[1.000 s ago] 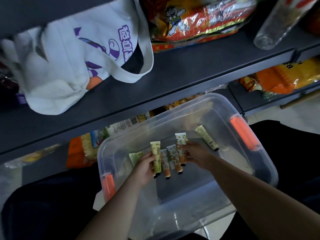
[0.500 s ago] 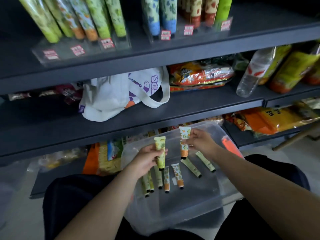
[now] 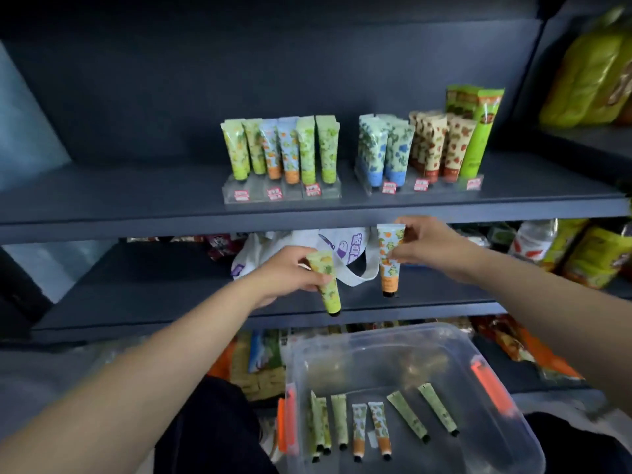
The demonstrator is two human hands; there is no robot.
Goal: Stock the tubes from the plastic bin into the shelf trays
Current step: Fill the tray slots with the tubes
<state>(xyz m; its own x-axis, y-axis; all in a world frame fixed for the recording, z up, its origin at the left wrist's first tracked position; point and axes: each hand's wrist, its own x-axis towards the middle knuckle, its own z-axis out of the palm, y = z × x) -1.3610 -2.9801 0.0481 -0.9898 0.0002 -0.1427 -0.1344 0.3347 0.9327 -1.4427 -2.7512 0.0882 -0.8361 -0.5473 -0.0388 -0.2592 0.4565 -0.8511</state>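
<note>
Lifting tubes: hands (image 3: 290, 273) now above bin (image 3: 403, 340).

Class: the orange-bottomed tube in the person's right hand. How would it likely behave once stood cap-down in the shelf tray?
The tube looks light: the right hand holds it by fingertips. Narrow cap, wide flat top, so it probably tips unless neighbours in the tray support it. Glossy, perhaps slippery.
</note>
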